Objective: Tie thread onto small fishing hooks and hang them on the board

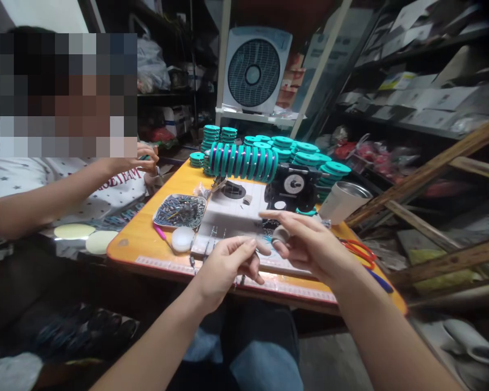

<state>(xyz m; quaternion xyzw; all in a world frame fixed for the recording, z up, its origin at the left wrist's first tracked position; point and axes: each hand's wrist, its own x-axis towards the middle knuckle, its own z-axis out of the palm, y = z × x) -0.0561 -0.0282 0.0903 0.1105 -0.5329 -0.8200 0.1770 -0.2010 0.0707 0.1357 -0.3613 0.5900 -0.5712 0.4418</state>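
Observation:
My left hand (236,260) is above the front edge of the table, thumb and index finger pinched together. Whatever lies between those fingertips is too small to make out. To its right, my right hand (309,239) has its index finger stretched out and the others loosely bent, with gaps between them. A greyish band (280,234) wraps one of its fingers. Below and behind both hands lies a pale board (224,212) with small dark fittings along its front. Beyond it, a row of teal spools (242,162) sits beside a black device (294,185) with a round dial.
Small metal parts fill a tray (156,218) at left, near a round white container (182,239) and a pink-handled tool (160,232). Stacked teal spools (305,147), a cup (342,203) and an orange cord (361,252) stand right. Another person (65,184) sits at left.

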